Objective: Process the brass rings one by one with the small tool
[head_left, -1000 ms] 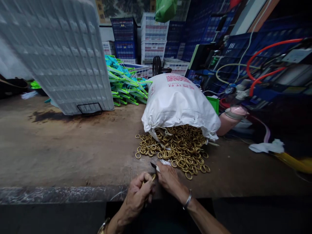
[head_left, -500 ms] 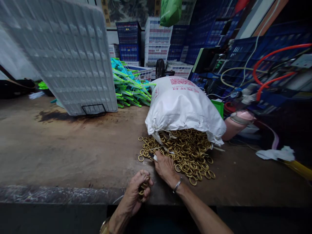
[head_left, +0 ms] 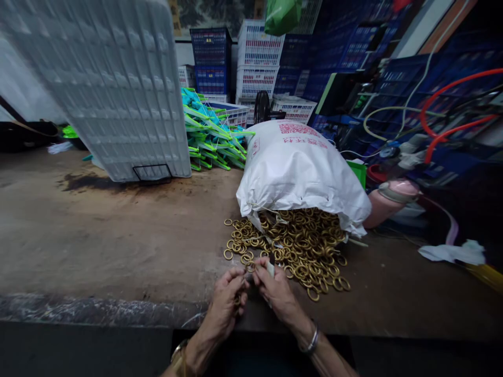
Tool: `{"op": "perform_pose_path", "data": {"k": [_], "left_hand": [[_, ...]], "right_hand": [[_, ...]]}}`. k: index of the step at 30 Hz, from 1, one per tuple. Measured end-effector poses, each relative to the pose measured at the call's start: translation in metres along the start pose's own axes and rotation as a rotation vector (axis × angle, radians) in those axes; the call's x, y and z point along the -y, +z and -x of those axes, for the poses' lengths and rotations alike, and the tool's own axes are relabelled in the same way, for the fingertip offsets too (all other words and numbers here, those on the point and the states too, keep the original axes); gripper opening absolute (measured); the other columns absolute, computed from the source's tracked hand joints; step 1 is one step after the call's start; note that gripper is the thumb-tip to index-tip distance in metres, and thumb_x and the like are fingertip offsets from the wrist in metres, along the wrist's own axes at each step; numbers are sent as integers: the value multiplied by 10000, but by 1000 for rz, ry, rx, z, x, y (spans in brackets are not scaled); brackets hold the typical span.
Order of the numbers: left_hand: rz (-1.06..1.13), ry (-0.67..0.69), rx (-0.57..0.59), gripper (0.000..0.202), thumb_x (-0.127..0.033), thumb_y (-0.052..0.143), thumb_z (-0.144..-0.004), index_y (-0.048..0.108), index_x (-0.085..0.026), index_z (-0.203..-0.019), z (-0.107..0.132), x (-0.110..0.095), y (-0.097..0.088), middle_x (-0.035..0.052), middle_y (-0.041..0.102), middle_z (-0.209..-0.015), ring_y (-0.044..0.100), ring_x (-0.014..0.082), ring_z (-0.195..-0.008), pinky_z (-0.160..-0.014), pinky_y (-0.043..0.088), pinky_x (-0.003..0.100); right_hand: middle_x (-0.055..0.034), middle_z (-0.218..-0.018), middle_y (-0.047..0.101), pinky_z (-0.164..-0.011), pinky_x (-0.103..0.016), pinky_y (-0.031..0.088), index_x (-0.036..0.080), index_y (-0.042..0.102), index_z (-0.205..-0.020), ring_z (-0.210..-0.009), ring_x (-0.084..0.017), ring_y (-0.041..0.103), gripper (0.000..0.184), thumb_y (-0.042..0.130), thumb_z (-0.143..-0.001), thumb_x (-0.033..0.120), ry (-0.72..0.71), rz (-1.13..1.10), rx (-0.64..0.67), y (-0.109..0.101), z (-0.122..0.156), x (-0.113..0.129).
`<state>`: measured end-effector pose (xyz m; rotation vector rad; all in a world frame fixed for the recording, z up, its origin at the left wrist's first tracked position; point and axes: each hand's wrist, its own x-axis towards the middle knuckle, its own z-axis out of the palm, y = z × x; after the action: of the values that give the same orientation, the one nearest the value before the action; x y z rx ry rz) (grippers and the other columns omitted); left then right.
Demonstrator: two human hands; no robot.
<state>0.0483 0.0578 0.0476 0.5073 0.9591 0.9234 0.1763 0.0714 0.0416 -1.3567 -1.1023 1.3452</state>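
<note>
My left hand (head_left: 225, 301) is curled closed above the table's front edge; a bit of brass-coloured ring (head_left: 237, 299) shows between its fingers. Close beside it, my right hand (head_left: 278, 291) has thumb and fingers pinched together. It grips a small tool (head_left: 270, 268) with a white body and a dark end, whose exact kind I cannot make out. Another ring (head_left: 250, 266) shows at the right fingertips; whether it is held is unclear. Just beyond both hands, a pile of brass-coloured rings (head_left: 302, 248) spills from the mouth of a white woven sack (head_left: 302, 173).
A translucent ribbed plastic panel (head_left: 129, 99) stands on the table (head_left: 98, 235) at left. Bright green and turquoise plastic pieces (head_left: 214, 141) lie behind. Right of the sack are a pink bottle (head_left: 391, 201) and orange hose (head_left: 444, 104). Stacked crates (head_left: 257, 57) fill the background.
My right hand has drawn back from the ring pile towards my left hand, still with the small tool. The left hand has turned, so fewer of its rings show.
</note>
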Motion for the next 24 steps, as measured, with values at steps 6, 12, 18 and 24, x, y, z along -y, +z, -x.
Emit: {"op": "perform_pose_path", "data": {"k": [6, 12, 18, 24], "left_hand": [[-159, 106, -24, 338, -484, 587, -705, 513, -154, -713, -2, 6, 10, -80, 427, -430, 295, 29, -329, -327, 228, 147], [-355, 175, -145, 375, -543, 551, -710, 460, -186, -642, -6, 10, 3, -87, 402, -402, 298, 47, -323, -340, 244, 162], [-616, 441, -141, 206, -360, 553, -748, 570, -185, -641, -3, 8, 0, -44, 489, -508, 430, 94, -480, -501, 349, 195], [-676, 463, -85, 158, -307, 543, -741, 593, -178, -664, 2, 4, 5, -27, 513, -559, 453, 105, -533, -536, 365, 202]], "right_hand": [[96, -525, 412, -340, -166, 177, 196, 450, -783, -351, -25, 221, 308, 540, -728, 486, 100, -256, 51, 8, 14, 3], [79, -520, 435, -357, -174, 214, 195, 463, -750, -371, -42, 272, 261, 496, -759, 454, 70, -49, 48, 1, 13, -4], [55, -537, 442, -490, -206, 338, 184, 525, -778, -501, -94, 394, 249, 431, -798, 413, -124, 255, -2, -11, 8, 2], [57, -549, 406, -524, -210, 316, 181, 469, -625, -540, -93, 376, 248, 423, -786, 365, -119, 411, -1, -8, 8, 10]]}}
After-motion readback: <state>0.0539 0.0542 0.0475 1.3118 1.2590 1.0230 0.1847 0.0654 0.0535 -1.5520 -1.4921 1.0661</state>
